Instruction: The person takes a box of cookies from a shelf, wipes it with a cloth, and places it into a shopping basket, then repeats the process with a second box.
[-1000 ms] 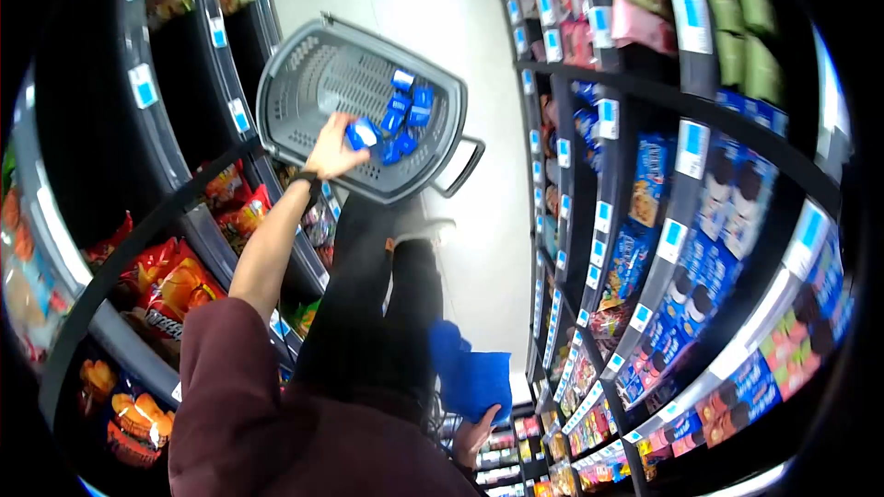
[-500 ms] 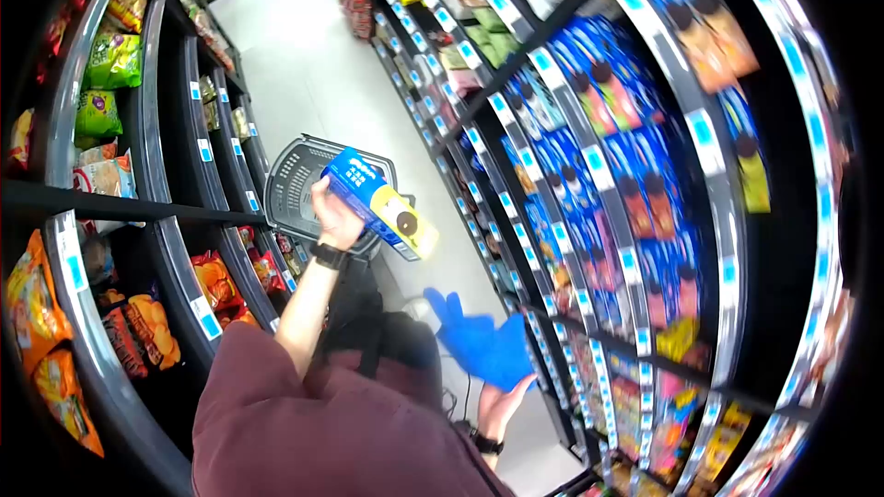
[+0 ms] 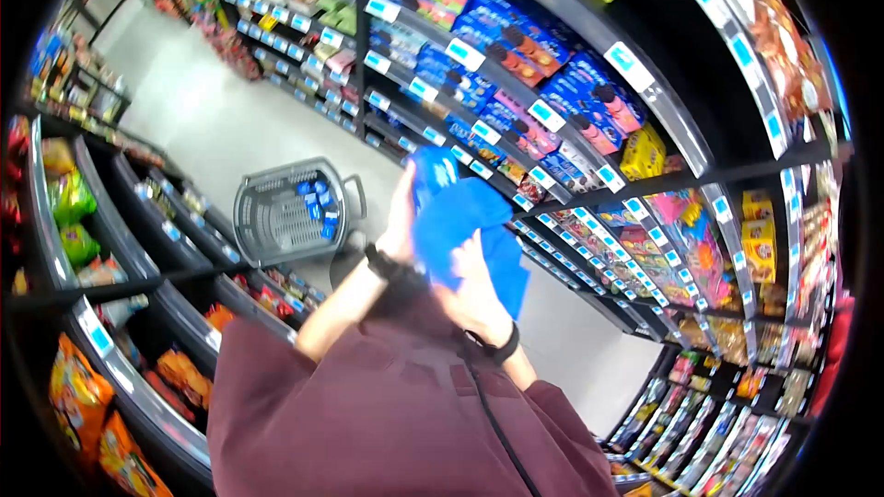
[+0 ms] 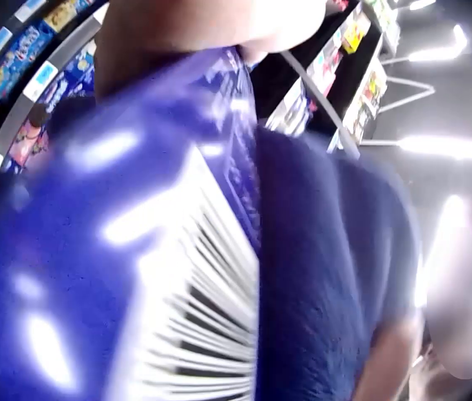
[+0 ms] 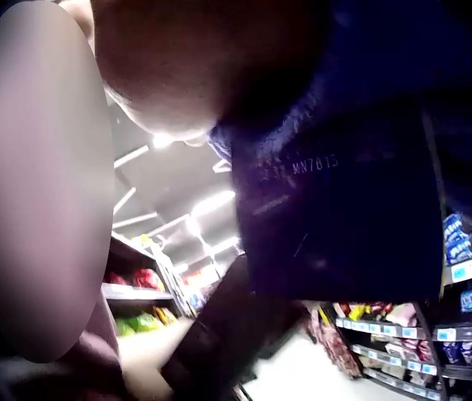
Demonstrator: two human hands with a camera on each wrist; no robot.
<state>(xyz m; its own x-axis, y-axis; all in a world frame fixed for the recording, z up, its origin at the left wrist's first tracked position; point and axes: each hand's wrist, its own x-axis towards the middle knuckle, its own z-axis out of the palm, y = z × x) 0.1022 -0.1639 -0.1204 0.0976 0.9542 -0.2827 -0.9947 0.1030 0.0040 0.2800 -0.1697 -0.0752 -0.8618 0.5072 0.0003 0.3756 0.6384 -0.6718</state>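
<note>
Left hand (image 3: 400, 224) grips a blue pack (image 3: 431, 171), right hand (image 3: 473, 289) holds a blue cloth (image 3: 483, 212) partly hiding it — basket (image 3: 261, 219) on floor (image 3: 203, 120) between stocked shelves (image 3: 672, 112).

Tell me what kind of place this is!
It looks like a shop, probably the snack part of a supermarket. There are shelves full of packaged snacks, price labels along the edges, and a grey shopping basket.
</note>
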